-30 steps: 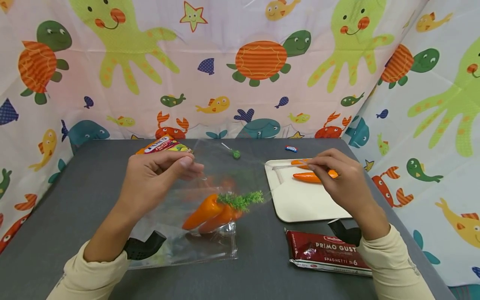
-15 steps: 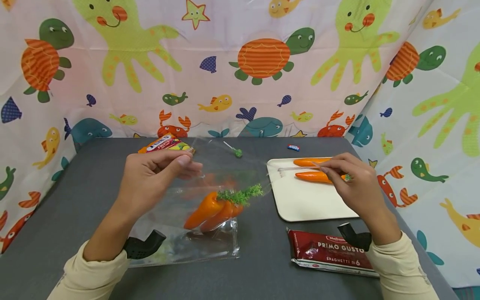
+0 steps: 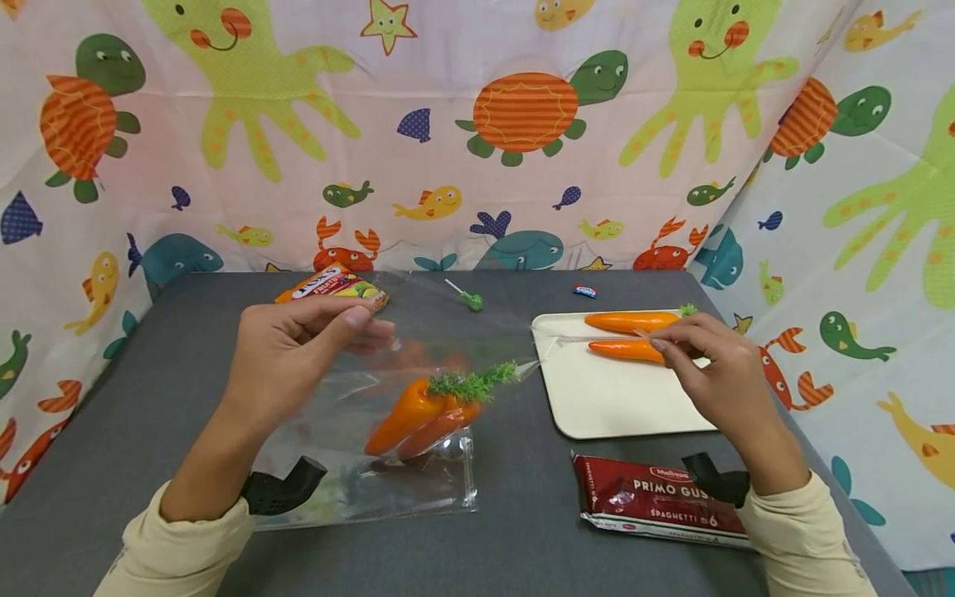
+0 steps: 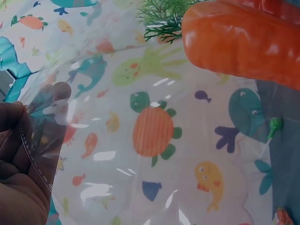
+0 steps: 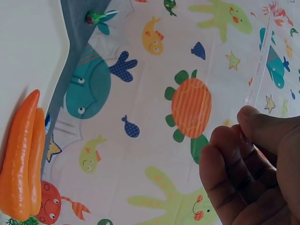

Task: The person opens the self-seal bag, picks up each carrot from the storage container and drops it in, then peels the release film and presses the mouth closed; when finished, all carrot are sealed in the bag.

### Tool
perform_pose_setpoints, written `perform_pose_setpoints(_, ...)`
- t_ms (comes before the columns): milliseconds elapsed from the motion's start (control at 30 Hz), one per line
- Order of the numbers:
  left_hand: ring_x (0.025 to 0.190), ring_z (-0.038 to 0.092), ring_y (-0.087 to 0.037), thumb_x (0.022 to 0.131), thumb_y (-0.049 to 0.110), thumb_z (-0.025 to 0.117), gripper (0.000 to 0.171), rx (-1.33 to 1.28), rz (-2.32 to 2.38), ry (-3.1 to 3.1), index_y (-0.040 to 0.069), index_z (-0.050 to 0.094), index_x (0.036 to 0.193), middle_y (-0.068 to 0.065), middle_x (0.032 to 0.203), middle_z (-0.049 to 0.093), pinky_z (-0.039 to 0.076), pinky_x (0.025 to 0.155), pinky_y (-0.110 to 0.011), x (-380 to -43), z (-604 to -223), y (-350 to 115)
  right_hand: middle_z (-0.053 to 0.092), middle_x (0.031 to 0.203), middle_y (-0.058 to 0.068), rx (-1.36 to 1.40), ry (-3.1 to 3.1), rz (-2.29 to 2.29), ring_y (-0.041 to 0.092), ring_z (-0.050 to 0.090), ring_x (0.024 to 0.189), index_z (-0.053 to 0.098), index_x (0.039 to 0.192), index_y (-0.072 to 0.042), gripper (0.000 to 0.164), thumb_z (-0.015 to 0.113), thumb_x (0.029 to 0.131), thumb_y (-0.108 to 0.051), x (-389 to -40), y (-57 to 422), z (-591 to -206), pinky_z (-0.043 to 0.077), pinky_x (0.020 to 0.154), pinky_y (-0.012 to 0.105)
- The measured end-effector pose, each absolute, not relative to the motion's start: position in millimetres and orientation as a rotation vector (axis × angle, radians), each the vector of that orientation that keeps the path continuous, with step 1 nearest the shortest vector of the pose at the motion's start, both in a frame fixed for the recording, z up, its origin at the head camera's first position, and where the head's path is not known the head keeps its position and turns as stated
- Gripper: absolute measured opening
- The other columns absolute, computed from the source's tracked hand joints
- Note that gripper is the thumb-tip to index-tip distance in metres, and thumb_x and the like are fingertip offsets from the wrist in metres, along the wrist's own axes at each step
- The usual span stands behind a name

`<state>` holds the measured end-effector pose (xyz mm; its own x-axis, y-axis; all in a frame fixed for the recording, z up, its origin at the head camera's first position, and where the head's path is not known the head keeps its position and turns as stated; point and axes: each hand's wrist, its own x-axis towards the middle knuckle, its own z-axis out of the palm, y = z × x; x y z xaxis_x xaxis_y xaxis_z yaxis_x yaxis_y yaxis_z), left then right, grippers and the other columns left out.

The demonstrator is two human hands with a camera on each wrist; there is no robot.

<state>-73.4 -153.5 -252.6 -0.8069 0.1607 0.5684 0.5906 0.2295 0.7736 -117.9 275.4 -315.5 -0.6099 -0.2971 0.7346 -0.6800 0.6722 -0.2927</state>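
My left hand [image 3: 298, 356] pinches the edge of a clear plastic bag [image 3: 358, 489] between thumb and fingers, its film spread over the table. Two orange toy carrots [image 3: 406, 414] with a green leafy top show at the bag, one seen through the film. In the left wrist view, a carrot [image 4: 243, 42] appears large at upper right. Between thumb and fingertips, my right hand [image 3: 705, 361] holds a thin clear strip [image 5: 257, 79] with small print, stretching left toward the bag's corner. Below that hand, two slimmer carrots [image 3: 627, 322] lie on a cream tray [image 3: 627, 406].
A red spaghetti packet [image 3: 656, 502] lies in front of the tray. At the back are a sweets bag [image 3: 339, 283], a green lollipop [image 3: 472, 301] and a small blue-and-red wrapped sweet [image 3: 585, 292]. A patterned curtain [image 3: 448, 50] stands behind the table.
My right hand has moved right and slightly down, drawing the strip with it and uncovering more of the tray's carrots. My left hand stays nearly still on the bag.
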Motion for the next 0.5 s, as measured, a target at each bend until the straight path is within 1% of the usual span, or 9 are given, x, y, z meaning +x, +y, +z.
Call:
perform_pose_setpoints(67,0.08,0.072,-0.019,0.093,-0.002,0.063,0.017,-0.678,-1.6,-2.149,0.003,0.075,0.103,-0.007,0.087,0.074,0.054,0.056,-0.026,-72.6,-252.8,-154.5,0.067,0.084,0.008,0.745,-2.216,0.739,0.012,0.057,0.066,0.074,0.09,0.002,0.02,0.08,0.073,0.009,-117.7,277.0,-316.2,0.043,0.071,0.003)
perform_pose_setpoints(133,0.08,0.072,-0.02,0.093,-0.001,0.063,0.017,-0.663,-1.604,-2.153,0.005,0.075,0.104,-0.006,0.087,0.074,0.05,0.05,-0.028,-72.1,-252.8,-155.1,0.066,0.083,0.008,0.736,-2.215,0.731,0.011,0.056,0.065,0.074,0.09,0.002,0.019,0.08,0.073,0.009,-117.3,278.7,-316.4,0.043,0.071,0.003)
perform_pose_setpoints(167,0.08,0.072,-0.019,0.093,-0.001,0.063,0.017,-0.663,-1.594,-2.156,0.004,0.075,0.104,-0.006,0.087,0.074,0.05,0.048,-0.028,-72.2,-252.8,-155.5,0.066,0.083,0.008,0.731,-2.215,0.728,0.011,0.056,0.065,0.074,0.089,0.002,0.02,0.08,0.072,0.01,-117.1,279.7,-316.5,0.043,0.071,0.003)
perform_pose_setpoints(233,0.079,0.072,-0.019,0.093,-0.001,0.063,0.016,-0.659,-1.595,-2.158,0.004,0.075,0.102,-0.006,0.087,0.074,0.052,0.051,-0.027,-72.3,-253.0,-156.3,0.066,0.083,0.007,0.718,-2.222,0.718,0.01,0.056,0.064,0.074,0.089,0.003,0.023,0.08,0.069,0.014,-116.3,281.2,-316.2,0.043,0.07,0.003)
perform_pose_setpoints(300,0.079,0.072,-0.019,0.093,0.0,0.064,0.015,-0.661,-1.593,-2.158,0.003,0.075,0.101,-0.006,0.086,0.074,0.054,0.056,-0.026,-72.4,-253.0,-157.1,0.066,0.083,0.007,0.704,-2.234,0.705,0.008,0.057,0.064,0.074,0.089,0.003,0.027,0.081,0.067,0.016,-115.5,282.5,-316.0,0.044,0.069,0.003)
perform_pose_setpoints(333,0.08,0.072,-0.019,0.093,0.0,0.064,0.015,-0.662,-1.596,-2.158,0.003,0.075,0.101,-0.006,0.086,0.074,0.056,0.059,-0.026,-72.2,-253.1,-157.3,0.066,0.083,0.007,0.698,-2.238,0.701,0.007,0.057,0.065,0.074,0.089,0.003,0.027,0.081,0.066,0.017,-115.3,283.2,-316.0,0.044,0.068,0.003)
perform_pose_setpoints(367,0.08,0.072,-0.019,0.094,0.001,0.063,0.014,-0.666,-1.595,-2.161,0.003,0.075,0.102,-0.006,0.086,0.074,0.055,0.058,-0.023,-72.3,-253.3,-157.6,0.066,0.083,0.006,0.692,-2.242,0.697,0.006,0.056,0.065,0.074,0.089,0.003,0.027,0.081,0.067,0.017,-114.9,283.8,-315.9,0.044,0.068,0.003)
perform_pose_setpoints(500,0.082,0.072,-0.019,0.094,0.002,0.063,0.015,-0.686,-1.603,-2.167,0.002,0.074,0.105,-0.007,0.087,0.074,0.056,0.066,-0.023,-72.6,-254.5,-158.2,0.064,0.08,0.003,0.661,-2.252,0.688,0.0,0.054,0.066,0.073,0.087,0.001,0.023,0.08,0.069,0.015,-113.8,285.8,-316.4,0.043,0.065,0.003)
